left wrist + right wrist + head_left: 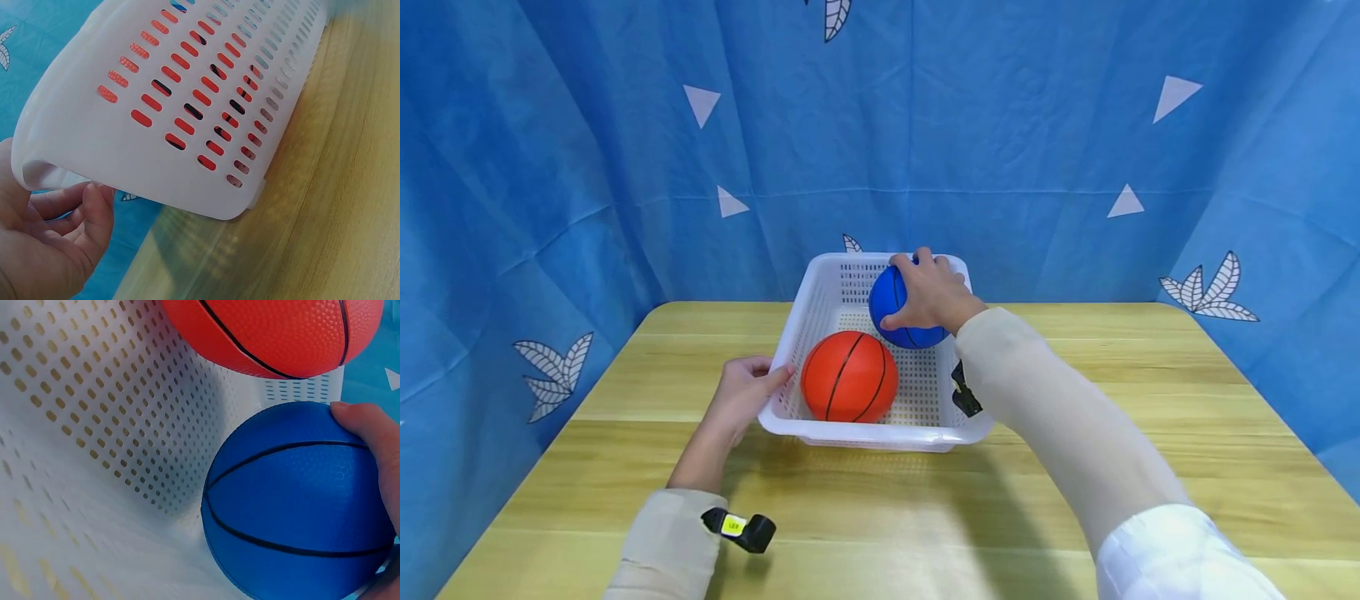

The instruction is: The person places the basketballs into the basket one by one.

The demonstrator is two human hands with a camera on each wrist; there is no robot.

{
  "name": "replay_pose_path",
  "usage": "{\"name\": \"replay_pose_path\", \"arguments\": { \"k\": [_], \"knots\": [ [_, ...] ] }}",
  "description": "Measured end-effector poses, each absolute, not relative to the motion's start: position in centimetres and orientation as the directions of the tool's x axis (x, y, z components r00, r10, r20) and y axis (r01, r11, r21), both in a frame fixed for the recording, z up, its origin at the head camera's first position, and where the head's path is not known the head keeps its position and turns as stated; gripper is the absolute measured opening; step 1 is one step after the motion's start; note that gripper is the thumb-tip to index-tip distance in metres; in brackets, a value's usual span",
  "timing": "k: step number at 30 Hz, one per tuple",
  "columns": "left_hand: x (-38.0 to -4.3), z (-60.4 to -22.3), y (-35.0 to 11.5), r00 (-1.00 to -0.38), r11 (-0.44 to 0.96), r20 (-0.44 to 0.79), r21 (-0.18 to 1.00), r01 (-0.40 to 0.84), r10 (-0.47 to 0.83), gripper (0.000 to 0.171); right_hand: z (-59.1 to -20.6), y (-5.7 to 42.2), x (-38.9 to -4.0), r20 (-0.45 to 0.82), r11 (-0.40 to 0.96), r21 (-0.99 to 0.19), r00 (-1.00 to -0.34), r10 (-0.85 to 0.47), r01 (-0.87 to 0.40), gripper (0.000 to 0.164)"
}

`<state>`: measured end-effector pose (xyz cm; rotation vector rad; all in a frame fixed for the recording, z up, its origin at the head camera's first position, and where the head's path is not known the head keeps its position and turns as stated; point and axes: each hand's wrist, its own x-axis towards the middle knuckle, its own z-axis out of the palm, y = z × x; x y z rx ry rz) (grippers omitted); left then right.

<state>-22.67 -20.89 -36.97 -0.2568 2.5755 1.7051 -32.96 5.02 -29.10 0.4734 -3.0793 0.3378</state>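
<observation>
A white perforated plastic basket (880, 432) stands on the wooden table in the head view. In its near left part lies an orange-red basketball (848, 377) with black lines. A blue basketball (889, 302) is at the basket's far right, with my right hand (928, 292) gripping it from above, fingers and thumb spread round it. In the right wrist view the thumb presses on the blue ball's side, and the orange-red ball (281, 334) shows beside it. My left hand (748, 392) pinches the basket's left rim, thumb on top and fingers curled beneath, as the left wrist view also shows.
The light wooden table (1112, 400) spreads out on both sides of the basket. Behind it and along the sides hangs a blue curtain (1000, 125) with white triangles and leaf prints. A black camera (752, 533) is strapped to the left wrist.
</observation>
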Motion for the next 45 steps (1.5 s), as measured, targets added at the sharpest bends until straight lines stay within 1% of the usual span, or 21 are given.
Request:
{"name": "replay_pose_path", "arguments": {
  "k": [5,9,14,17,21,27,37,45],
  "knots": [
    [-22.6,-37.0,-20.9,-0.986,0.38,-0.121,0.912,-0.154,-0.111,0.038,-29.3,4.9,-33.0,0.014,0.937,-0.208,-0.959,-0.285,-0.281,0.094],
    [-22.6,-36.9,-20.9,-0.988,0.385,-0.109,0.912,-0.145,-0.113,0.037,-29.6,4.6,-33.1,-0.022,0.933,-0.173,-0.945,-0.325,-0.317,0.093],
    [-22.6,-36.8,-20.8,-0.988,0.391,-0.104,0.909,-0.142,-0.118,0.037,-29.8,4.0,-32.9,-0.084,0.917,-0.122,-0.917,-0.391,-0.38,0.083],
    [-22.6,-36.8,-20.7,-0.987,0.4,-0.103,0.905,-0.143,-0.121,0.037,-29.9,3.8,-32.7,-0.101,0.917,-0.109,-0.914,-0.394,-0.383,0.077],
    [-22.5,-36.9,-20.5,-0.987,0.408,-0.1,0.902,-0.142,-0.122,0.037,-30.0,4.1,-32.8,-0.117,0.921,-0.113,-0.915,-0.385,-0.373,0.077],
    [-22.8,-37.1,-20.3,-0.989,0.406,-0.082,0.905,-0.124,-0.121,0.036,-29.9,4.9,-33.0,-0.119,0.926,-0.104,-0.919,-0.375,-0.364,0.076],
    [-22.8,-37.6,-20.0,-0.991,0.409,-0.069,0.905,-0.112,-0.118,0.034,-30.1,5.7,-32.6,-0.103,0.912,-0.111,-0.908,-0.407,-0.396,0.071],
    [-22.9,-37.5,-20.0,-0.991,0.414,-0.062,0.904,-0.105,-0.117,0.035,-29.6,6.6,-32.7,-0.061,0.91,-0.112,-0.911,-0.408,-0.4,0.067]
  ]
}}
